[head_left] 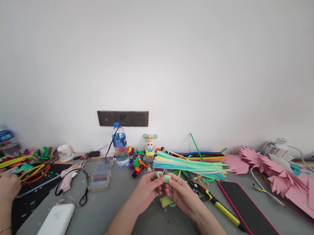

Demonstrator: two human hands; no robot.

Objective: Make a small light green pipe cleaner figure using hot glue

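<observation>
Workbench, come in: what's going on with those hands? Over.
Left hand and right hand close together, pinching green piece. Yellow-handled tool beside right forearm. Pipe cleaners just beyond hands.

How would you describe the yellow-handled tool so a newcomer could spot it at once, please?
On the grey table, look just right of the right hand. Between it and the pink-edged phone lies the tool, set apart by its long yellow and black handle.
</observation>
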